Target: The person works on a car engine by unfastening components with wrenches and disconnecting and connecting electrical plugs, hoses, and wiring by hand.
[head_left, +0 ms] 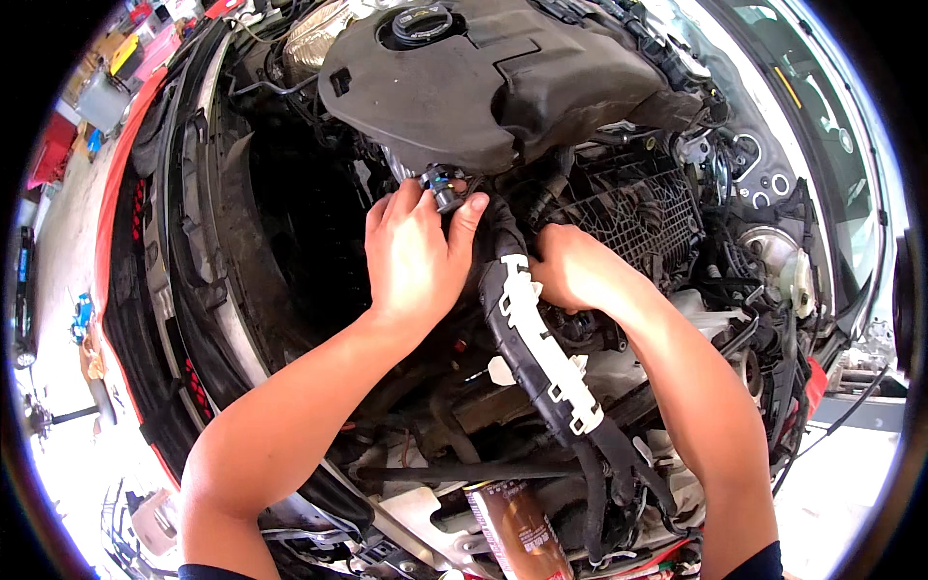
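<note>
My left hand (414, 253) is raised to the front edge of the black engine cover (570, 82). Its fingers and thumb close round a small black plug-like part (443, 189), perhaps an electrical connector. To the right, my right hand (575, 269) reaches down beside the ribbed black intake part (638, 208). Its fingers are hidden in the engine bay, so what they touch does not show. Between my forearms runs a thick black wiring harness (530, 360) with a white plastic clip channel (543, 333) along it.
A brown can (522, 534) lies among the parts near the lower edge. The black oil filler cap (421, 24) sits on the cover. Along the left runs the car's front edge with a red cover (114, 208); the windshield (822, 106) is at the right.
</note>
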Motion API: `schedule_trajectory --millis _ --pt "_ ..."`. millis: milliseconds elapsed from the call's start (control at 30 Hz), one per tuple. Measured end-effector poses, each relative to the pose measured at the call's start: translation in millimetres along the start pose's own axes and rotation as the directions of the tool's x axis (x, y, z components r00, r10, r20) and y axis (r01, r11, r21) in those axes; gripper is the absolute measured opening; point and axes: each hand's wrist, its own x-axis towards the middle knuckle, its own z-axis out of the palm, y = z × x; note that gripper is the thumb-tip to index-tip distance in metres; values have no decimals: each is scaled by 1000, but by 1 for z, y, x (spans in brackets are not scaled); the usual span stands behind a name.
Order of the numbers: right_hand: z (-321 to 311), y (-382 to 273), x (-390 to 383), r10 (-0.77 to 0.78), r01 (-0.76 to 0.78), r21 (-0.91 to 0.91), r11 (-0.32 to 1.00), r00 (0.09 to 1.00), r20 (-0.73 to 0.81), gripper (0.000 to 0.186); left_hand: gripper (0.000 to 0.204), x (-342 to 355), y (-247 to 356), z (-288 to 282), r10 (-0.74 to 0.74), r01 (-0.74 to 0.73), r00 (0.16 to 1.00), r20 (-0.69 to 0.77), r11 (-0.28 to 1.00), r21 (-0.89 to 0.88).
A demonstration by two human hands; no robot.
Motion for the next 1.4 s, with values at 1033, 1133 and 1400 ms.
schedule_trajectory --millis 1033,1133,1400 --pt "-25 43 -39 -98 148 -187 971 963 252 41 45 7 -1 -9 -57 51 989 133 998 45" --pt "-5 57 -50 -157 180 -152 972 975 155 44 46 7 1 -11 -69 59 987 145 996 72" --pt "8 67 -50 -119 151 -111 982 962 247 36 55 10 7 -16 -107 99 967 230 994 45"
